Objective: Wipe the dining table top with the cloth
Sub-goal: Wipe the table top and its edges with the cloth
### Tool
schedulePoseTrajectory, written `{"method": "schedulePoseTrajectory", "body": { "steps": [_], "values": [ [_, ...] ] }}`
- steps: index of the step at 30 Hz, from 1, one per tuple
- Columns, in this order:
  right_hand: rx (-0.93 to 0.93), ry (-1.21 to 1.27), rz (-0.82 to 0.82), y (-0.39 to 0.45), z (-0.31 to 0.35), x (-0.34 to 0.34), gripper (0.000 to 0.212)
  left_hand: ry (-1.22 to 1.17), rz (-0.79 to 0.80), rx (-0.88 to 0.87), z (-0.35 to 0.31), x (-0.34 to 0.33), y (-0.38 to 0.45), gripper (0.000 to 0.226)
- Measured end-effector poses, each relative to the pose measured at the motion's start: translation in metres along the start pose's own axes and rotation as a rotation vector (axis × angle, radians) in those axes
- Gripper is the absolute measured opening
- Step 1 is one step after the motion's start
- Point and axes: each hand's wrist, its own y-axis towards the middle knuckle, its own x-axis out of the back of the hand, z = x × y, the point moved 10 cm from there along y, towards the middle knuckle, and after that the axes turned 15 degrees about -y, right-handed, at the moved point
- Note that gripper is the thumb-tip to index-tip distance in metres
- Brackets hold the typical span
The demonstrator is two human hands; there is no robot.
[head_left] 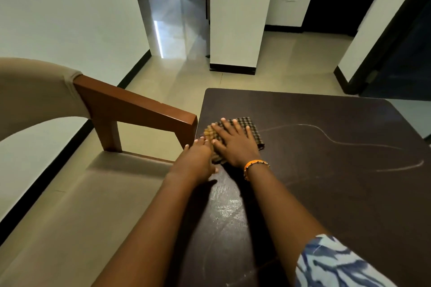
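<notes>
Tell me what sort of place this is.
Most likely a home's dining area: a dark table being wiped with a checked cloth, a cushioned wooden chair beside it, and a tiled hallway beyond.

text: we read none | labels, brands: we find none | numbers, signs: we make out none anywhere

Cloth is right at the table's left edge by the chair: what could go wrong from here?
1. The checked cloth lies at the table top's left edge; a further leftward stroke could push it off.
2. The left hand is close to the wooden chair arm and might knock it.
3. The pale wavy streak to the right of the right hand is unwiped and could be missed.
</notes>
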Motion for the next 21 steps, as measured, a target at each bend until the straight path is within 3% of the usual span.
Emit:
{"method": "schedulePoseTrajectory", "body": {
  "steps": [3,6,10,14,17,21],
  "values": [
    [-0.131,-0.026,-0.007,-0.003,-0.072,0.002,0.052,0.011,0.058,0.015,-0.011,-0.006,0.016,0.089],
    [-0.298,-0.053,-0.015,-0.017,-0.149,0.003,0.052,0.009,0.057,0.074,-0.006,-0.011,0.027,0.088],
    [-0.47,-0.031,-0.011,-0.02,-0.184,0.001,0.052,0.008,0.049,0.081,0.008,-0.025,0.029,0.1],
    [-0.48,-0.01,-0.027,0.008,-0.149,0.001,0.054,0.026,0.031,0.053,0.009,-0.023,0.031,0.104],
    [-0.312,-0.025,-0.019,0.051,-0.082,0.001,0.055,0.067,0.037,0.07,0.012,-0.025,0.033,0.1],
    [0.002,-0.012,-0.001,0.087,0.018,-0.001,0.054,0.076,0.012,0.095,0.005,-0.013,0.033,0.068]
  ]
}}
